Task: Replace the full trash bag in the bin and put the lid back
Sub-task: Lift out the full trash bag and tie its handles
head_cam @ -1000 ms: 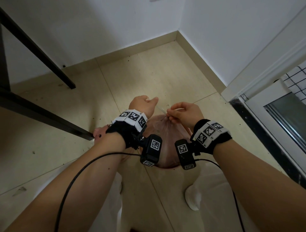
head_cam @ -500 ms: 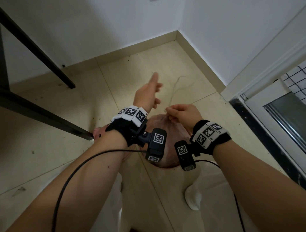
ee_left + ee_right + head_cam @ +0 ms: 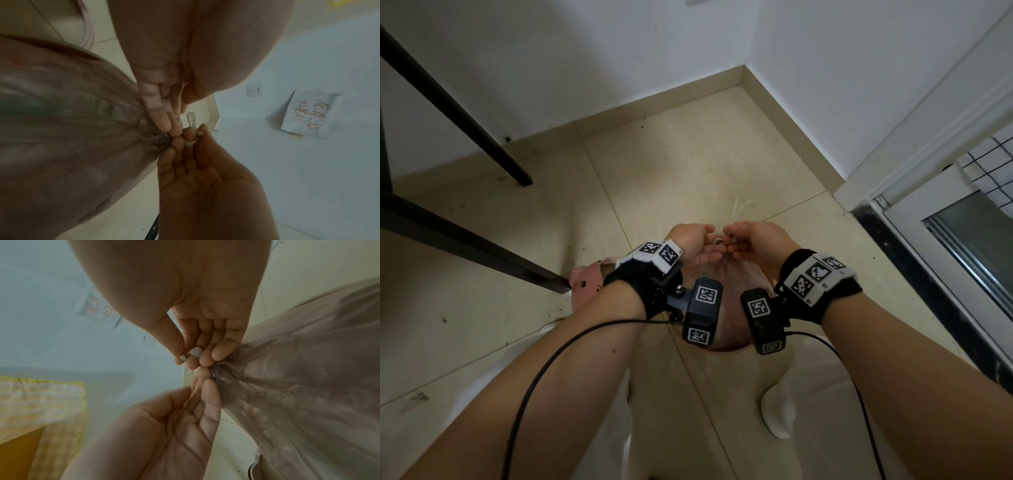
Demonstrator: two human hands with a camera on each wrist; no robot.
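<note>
I am looking down into a corner of the room where the tiled floor (image 3: 681,178) meets white walls (image 3: 571,61), with a black metal frame (image 3: 465,240) crossing on my left and a glass door (image 3: 969,246) on my right. On the wall, in the wrist views, hang a handwritten paper note (image 3: 310,113) and a socket (image 3: 254,90).

Below my wrists stands the bin, mostly hidden; I see only a pink part with small dark marks (image 3: 585,282) peeking out beside my left forearm, and I cannot tell whether that is its rim or the lid. The full trash bag (image 3: 732,284) sits in it, a translucent pinkish-brown film gathered to a tight neck at the top, right under my hands.

My left hand (image 3: 690,240) reaches in from the left, its grip loose with fingers (image 3: 162,120) extended so the tips touch the gathered neck; the left wrist view shows them against a thin clear loop, though not clearly clasped on it. My right hand (image 3: 756,240) has its grip closed on the drawstring (image 3: 192,354), thumb and forefinger pinching the clear strip just beside the neck. A short white end of the drawstring sticks up beyond my fingertips in the head view.
</note>
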